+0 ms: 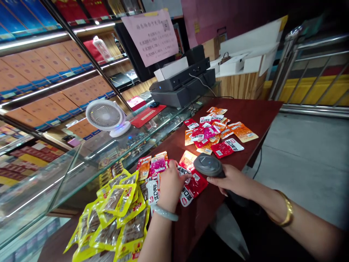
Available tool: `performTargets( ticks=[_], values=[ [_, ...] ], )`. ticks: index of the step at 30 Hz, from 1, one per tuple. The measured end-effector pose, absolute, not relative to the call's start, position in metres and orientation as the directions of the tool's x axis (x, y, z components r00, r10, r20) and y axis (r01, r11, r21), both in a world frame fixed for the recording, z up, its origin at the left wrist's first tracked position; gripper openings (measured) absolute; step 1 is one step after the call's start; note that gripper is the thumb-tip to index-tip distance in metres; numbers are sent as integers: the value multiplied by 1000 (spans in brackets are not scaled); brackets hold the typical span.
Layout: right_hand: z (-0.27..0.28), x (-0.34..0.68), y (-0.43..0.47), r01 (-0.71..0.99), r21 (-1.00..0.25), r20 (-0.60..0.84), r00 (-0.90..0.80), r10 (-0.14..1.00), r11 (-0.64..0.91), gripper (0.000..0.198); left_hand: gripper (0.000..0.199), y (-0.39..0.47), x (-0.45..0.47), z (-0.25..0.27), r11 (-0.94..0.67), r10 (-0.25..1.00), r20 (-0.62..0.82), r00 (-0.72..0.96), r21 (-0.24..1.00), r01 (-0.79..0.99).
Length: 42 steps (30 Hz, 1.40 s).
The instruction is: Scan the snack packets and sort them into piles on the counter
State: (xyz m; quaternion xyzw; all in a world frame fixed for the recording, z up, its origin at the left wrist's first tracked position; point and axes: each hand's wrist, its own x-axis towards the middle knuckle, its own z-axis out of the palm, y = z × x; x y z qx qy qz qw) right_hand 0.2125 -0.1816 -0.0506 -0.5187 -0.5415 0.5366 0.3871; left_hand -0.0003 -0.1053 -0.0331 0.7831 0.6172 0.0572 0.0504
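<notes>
A dark grey handheld scanner [207, 164] is held by its handle, its rounded head pointed leftward just above several flat, glossy snack packets. Among these, a red packet [199, 183] with a white end is laid flat on the dark red-brown table [207, 213], and an orange packet [188, 159], brightly lit, is seen beside the scanner's head. A white-ended packet [153, 191] is partly covered by the left hand [171, 183]. Farther off, a loose, overlapping pile of packets [208, 131] in red, orange, magenta and white is spread on the same table.
</notes>
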Motion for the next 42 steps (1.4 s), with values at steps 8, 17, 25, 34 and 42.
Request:
performTargets(
  ticks=[8,17,25,34,42],
  values=[
    [-50,213,-184,135,-981,-159,-133,978,-141,28,34,-96,8,-46,-126,988,27,154,715,688],
    [-61,215,-182,126,-981,-164,-141,976,-146,31,45,-103,-7,-25,-396,905,-35,424,297,869],
    [-64,214,-182,105,-987,-137,-150,979,-122,31,46,-111,1,-21,-455,877,-144,458,56,889],
    [-60,215,-184,111,-989,-114,-160,980,-97,32,46,-89,-9,-39,-186,979,32,201,543,819],
    [-59,216,-186,115,-991,-90,-176,980,-71,31,52,-90,-5,-45,-206,976,55,212,559,803]
  ],
)
